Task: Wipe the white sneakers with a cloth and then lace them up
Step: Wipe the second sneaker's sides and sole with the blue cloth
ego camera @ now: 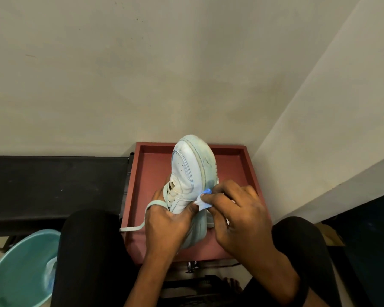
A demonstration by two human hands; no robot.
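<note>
The scuffed white leather sneaker (190, 173) stood tipped on its side over the red wooden tray (237, 173), toe toward the tray's far edge, heel clasped in the left hand (166, 222). The right hand (237, 214), fingers closed, pinched the small white-and-blue cloth (203, 201) against the sole edge just right of that clasp, so wiping would likely run lengthwise toward the toe.

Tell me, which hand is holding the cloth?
The right hand pinches the white-and-blue cloth against the sneaker's sole edge. The left hand only grips the shoe, its lace dangling.
</note>
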